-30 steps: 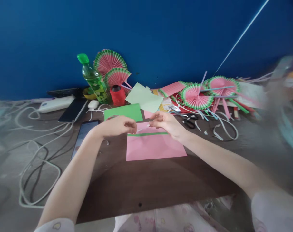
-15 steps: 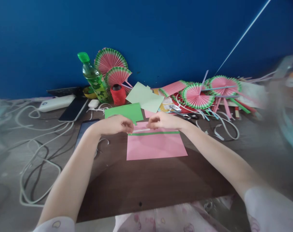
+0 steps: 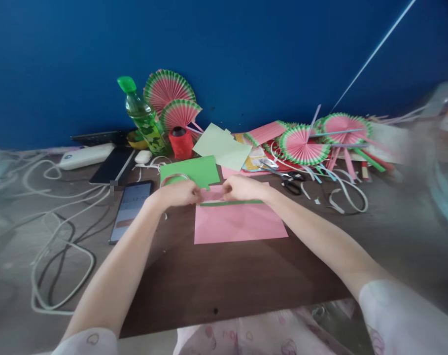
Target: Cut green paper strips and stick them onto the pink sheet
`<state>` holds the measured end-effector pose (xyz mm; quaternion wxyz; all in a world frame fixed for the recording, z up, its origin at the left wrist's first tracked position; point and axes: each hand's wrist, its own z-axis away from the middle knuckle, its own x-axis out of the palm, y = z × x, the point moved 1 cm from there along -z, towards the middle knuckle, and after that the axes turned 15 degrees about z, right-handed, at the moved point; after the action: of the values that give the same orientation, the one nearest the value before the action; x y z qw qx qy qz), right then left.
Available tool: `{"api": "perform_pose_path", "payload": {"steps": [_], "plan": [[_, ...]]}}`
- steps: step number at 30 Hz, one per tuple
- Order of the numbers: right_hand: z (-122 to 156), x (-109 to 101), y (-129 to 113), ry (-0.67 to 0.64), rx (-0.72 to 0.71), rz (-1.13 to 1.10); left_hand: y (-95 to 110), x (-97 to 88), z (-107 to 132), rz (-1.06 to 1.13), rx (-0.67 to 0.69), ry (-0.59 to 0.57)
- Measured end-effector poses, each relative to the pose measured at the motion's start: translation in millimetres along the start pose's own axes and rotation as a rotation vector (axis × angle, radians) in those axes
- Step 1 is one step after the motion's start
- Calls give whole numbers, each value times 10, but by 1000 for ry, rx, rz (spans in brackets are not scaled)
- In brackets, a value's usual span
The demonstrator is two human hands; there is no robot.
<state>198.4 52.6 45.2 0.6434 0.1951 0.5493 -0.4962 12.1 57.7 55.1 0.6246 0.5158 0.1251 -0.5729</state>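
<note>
Left hand [image 3: 183,193]: fingers curled, thumb and fingertips pinched nearly closed on the left end of a thin white strip [image 3: 212,201].
Right hand [image 3: 242,188]: fingers likewise bent in, tips closed on the strip's right end.
White strip: stretched between both hands, along the far side of a green band [image 3: 246,202].
Pink paper [image 3: 240,227]: under the hands, the band crossing its far part.
Green sheet [image 3: 197,168]: beyond the left hand.
Scissors [image 3: 292,186]: to the right.

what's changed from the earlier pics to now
The right hand has moved left, closer to the left hand; no release of the thin white strip between them is visible. The pink sheet and green-capped bottle stay put.
</note>
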Motion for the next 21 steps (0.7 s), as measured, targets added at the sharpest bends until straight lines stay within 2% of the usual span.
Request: {"api": "perform_pose_path", "payload": {"steps": [4, 16, 21], "plan": [[5, 13, -18, 1, 24, 31, -11, 35, -27, 25, -13, -51], [14, 28, -16, -1, 45, 79, 61, 81, 7, -80, -49, 28], [16, 37, -14, -3, 34, 99, 103, 89, 26, -104, -53, 27]]}}
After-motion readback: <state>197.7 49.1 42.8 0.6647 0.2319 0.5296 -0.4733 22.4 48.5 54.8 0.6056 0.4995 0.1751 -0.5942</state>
